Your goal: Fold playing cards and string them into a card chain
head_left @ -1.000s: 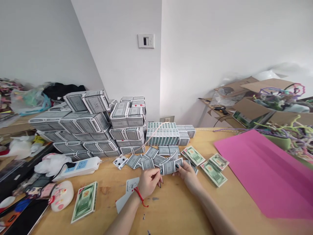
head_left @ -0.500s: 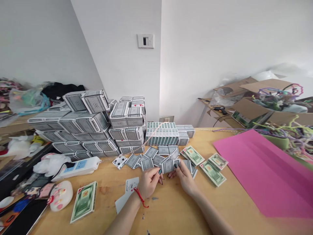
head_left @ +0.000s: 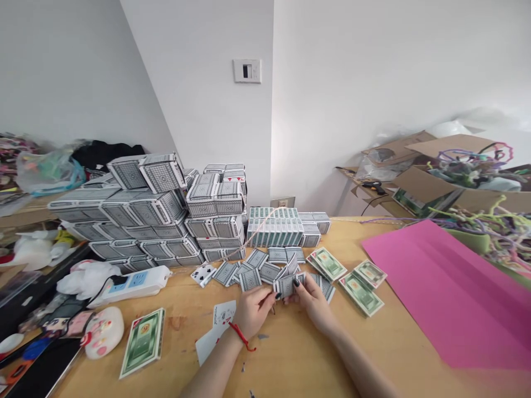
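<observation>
Between my two hands is a grey-patterned playing card (head_left: 286, 286), its back facing me and its left end bent. The fingers of my left hand (head_left: 254, 309) pinch it at the lower left. My right hand (head_left: 313, 301) grips the right end, thumb on the front. Just behind them, folded grey-backed cards (head_left: 249, 279) lie in a loose heap, partly hidden by my hands. Two loose cards (head_left: 224, 314) lie face up beside my left forearm. Green card packs (head_left: 362, 294) rest to the right of my right hand, and another green pack (head_left: 143, 341) is at the left.
Blocks built from folded cards (head_left: 145, 210) are stacked high at the back left. A row of teal-edged packs (head_left: 274, 228) stands behind the heap. On the left are a power strip (head_left: 141, 283) and a round white toy (head_left: 103, 331); a pink sheet (head_left: 452, 304) covers the right.
The held card has tilted and its left end has bent up. My left fingers have shifted slightly right and down along it; my right hand stays on its right end.
</observation>
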A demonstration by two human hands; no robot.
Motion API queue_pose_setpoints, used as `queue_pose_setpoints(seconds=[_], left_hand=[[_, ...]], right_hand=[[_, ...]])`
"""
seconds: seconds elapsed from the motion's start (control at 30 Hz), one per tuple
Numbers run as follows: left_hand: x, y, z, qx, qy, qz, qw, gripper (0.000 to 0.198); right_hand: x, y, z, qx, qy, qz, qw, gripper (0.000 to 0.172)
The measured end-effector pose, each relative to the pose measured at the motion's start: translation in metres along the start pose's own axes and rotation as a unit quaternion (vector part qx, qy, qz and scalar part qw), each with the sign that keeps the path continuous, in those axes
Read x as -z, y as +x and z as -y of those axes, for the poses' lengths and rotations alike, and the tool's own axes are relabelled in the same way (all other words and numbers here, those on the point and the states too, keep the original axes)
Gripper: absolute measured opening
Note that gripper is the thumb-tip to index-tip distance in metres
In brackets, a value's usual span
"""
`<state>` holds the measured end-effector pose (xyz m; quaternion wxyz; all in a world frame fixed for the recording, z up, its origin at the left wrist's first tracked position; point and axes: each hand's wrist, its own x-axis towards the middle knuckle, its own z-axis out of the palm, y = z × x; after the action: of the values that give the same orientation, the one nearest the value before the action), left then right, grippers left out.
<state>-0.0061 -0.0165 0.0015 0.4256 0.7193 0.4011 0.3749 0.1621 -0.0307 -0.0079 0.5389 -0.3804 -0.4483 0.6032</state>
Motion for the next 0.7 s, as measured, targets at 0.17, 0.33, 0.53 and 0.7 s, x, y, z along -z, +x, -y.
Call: queue_pose_setpoints(seconds=[0.17,0.33,0.53,0.7], left_hand=[[-0.001,0.003,0.008,0.089,-0.304,0.066,0.946,0.055],[0.000,0.005,0.013,0.077,-0.345,0.097,0.931,0.075],[0.002,0.002,0.009,0.065,-0.332,0.128,0.932,0.066],[0.000,-0.001,0.009,0.054,-0.331,0.141,0.932,0.059]], right_hand=[[-0.002,-0.002,0.002,-0.044,0.062,0.051,0.996,0.028],[0.003,-0.002,0.002,-0.055,0.052,0.032,0.997,0.028],[0.008,-0.002,0.000,-0.081,0.070,0.043,0.993,0.025],[0.008,-0.001,0.000,-0.075,0.069,0.062,0.993,0.022]])
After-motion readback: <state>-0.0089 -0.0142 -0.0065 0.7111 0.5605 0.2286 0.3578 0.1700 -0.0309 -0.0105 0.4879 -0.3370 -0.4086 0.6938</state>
